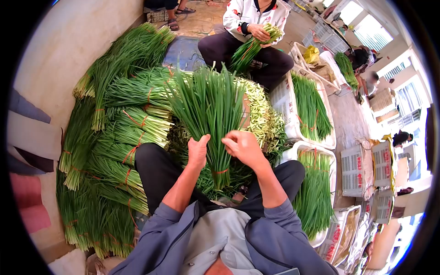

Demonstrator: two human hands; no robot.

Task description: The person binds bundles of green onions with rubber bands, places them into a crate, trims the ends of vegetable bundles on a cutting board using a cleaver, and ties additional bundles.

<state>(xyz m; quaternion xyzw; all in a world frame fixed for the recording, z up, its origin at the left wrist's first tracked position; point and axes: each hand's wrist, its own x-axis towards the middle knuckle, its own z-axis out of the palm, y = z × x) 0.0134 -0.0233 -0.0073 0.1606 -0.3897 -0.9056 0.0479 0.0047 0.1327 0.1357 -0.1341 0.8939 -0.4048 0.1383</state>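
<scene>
A large bunch of garlic chives (208,103) stands upright between my knees, leaf tips fanned away from me, a red band (222,172) round its lower part. My left hand (198,150) is closed on the bunch's left side, its fingers partly hidden by the leaves. At the right edge of the bunch, my right hand (242,146) has its fingers curled in a pinch; what they hold, if anything, does not show. Cut pale stem ends (256,112) lie heaped just beyond the bunch.
Banded chive bundles (133,126) are piled on my left against the wall (68,55). White crates (300,130) of chives line my right. Opposite sits a person (256,18) holding another bunch (250,48). More crates (355,169) and people are farther right.
</scene>
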